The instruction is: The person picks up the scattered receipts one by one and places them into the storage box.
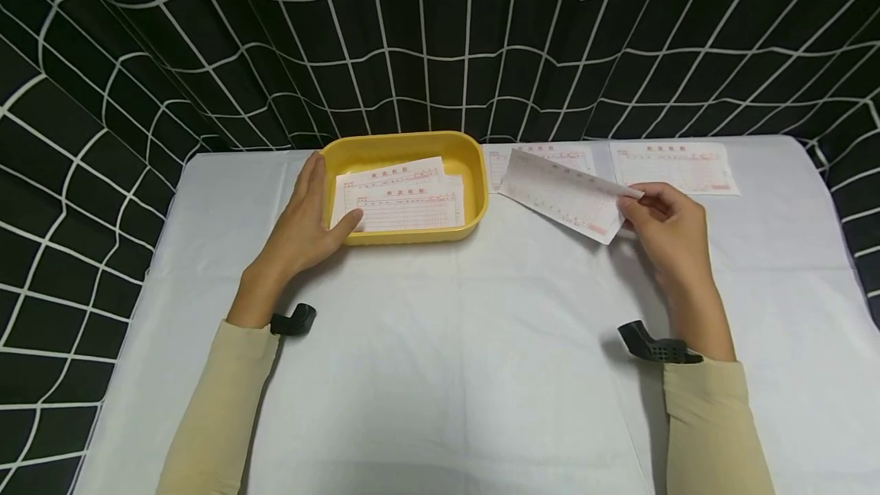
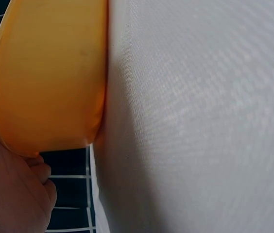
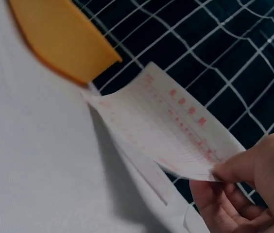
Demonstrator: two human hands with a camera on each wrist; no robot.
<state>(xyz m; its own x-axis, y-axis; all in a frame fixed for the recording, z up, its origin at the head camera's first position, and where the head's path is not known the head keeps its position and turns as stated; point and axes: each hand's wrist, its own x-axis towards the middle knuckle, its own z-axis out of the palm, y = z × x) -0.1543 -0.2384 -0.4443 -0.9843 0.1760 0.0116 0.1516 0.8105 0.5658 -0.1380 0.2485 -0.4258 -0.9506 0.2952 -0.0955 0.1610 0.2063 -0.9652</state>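
At the back of the table stands a yellow plastic tray [image 1: 419,236] with printed paper forms [image 1: 412,208] lying overlapped inside. My left hand [image 1: 296,228] grips the tray's left end, thumb over the front rim and fingers along the left side; the left wrist view shows its fingers bent around the tray's wall [image 2: 49,87]. Between thumb and fingers, my right hand [image 1: 670,231] pinches the right end of a white form with red print [image 1: 564,197]. This receipt-like form is bowed and tilted, raised off the table at the pinched end.
Two more red-printed forms lie flat along the table's back edge: one [image 1: 498,166] right of the tray, partly covered by the held form, and another [image 1: 677,166] farther right. White cloth [image 1: 447,365] covers the table. Black fabric with a white grid [image 1: 440,29] hangs behind.
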